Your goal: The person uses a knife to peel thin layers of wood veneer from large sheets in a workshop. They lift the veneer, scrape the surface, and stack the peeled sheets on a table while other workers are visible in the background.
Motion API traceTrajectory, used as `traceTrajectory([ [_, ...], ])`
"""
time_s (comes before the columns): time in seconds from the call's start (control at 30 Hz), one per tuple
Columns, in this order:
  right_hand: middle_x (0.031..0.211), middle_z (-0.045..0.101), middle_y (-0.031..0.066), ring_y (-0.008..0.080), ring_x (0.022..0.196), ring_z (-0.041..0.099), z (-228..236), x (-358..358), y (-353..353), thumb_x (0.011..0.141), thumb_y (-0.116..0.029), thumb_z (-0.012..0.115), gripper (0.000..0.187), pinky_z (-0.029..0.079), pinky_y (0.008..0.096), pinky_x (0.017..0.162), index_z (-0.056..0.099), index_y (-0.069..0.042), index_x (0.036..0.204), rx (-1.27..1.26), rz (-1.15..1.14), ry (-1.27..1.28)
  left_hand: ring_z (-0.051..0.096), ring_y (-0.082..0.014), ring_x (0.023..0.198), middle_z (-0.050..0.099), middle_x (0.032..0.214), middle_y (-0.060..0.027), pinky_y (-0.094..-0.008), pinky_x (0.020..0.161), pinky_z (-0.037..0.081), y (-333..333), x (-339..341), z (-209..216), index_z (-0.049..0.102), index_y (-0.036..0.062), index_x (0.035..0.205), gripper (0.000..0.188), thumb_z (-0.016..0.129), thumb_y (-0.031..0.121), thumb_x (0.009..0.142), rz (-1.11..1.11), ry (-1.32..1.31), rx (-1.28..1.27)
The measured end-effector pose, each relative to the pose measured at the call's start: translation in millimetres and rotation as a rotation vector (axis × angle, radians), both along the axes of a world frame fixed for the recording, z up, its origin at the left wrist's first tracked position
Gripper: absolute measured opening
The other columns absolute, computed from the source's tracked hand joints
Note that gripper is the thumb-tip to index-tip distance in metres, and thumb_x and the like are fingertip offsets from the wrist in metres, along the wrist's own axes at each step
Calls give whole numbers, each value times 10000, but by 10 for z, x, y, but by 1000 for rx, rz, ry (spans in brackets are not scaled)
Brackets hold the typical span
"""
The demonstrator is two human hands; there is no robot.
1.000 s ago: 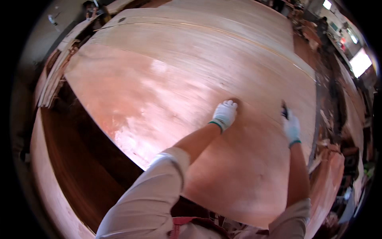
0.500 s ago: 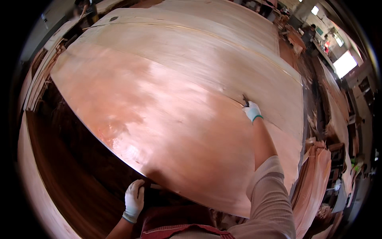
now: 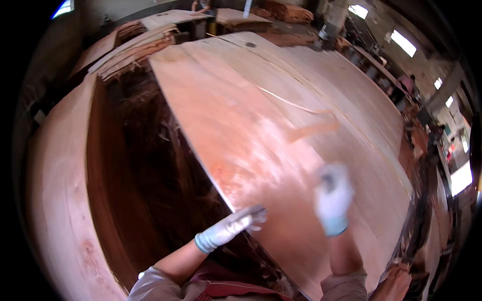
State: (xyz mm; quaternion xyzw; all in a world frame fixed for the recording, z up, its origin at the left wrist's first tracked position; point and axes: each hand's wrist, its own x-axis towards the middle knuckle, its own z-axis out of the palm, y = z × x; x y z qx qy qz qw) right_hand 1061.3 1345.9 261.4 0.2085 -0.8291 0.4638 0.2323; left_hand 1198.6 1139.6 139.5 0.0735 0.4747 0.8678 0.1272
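Observation:
A large sheet of reddish wood veneer (image 3: 201, 85) lies on paler veneer sheets (image 3: 351, 100). My left hand (image 3: 232, 228), in a white glove, is at the sheet's near left edge, open, with fingers stretched over it. To its right, above the veneer, my gloved right hand (image 3: 334, 195) is smeared by motion. It looks closed around a small dark tool (image 3: 329, 181), whose kind the blur hides. Beyond that hand a thin pale veneer strip (image 3: 287, 100) curves over the sheets, its near end blurred.
Left of the sheet is a dark gap with veneer scraps (image 3: 155, 130), then another wood stack (image 3: 60, 185). More veneer piles (image 3: 135, 47) stand at the far left. A person (image 3: 202, 7) is at the back, and ragged veneer (image 3: 396, 281) hangs at the lower right.
The view has swung left. My right hand has drawn back from the seam toward me. My left hand has come over the sheet's edge, and a loose veneer strip now curves above the sheets.

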Motion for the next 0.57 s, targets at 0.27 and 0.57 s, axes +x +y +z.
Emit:
traceTrajectory([
  [0.27,992,641,117,288,821,645,-47,1003,-2202,763,-90,687,327,528,352,708,612,-87,1081,246,574,57,535,-62,650,650,915,-41,-187,604,428,-2221,277,1395,598,1,1080,293,553,258,945,517,92,-268],
  [0.57,1006,639,110,256,983,619,-904,994,-2841,823,-110,672,155,512,345,834,662,-55,967,-75,601,-310,617,-264,1005,653,1070,-130,-322,837,531,-3923,1685,2337,635,-22,1085,419,342,274,1029,2406,946,-1519],
])
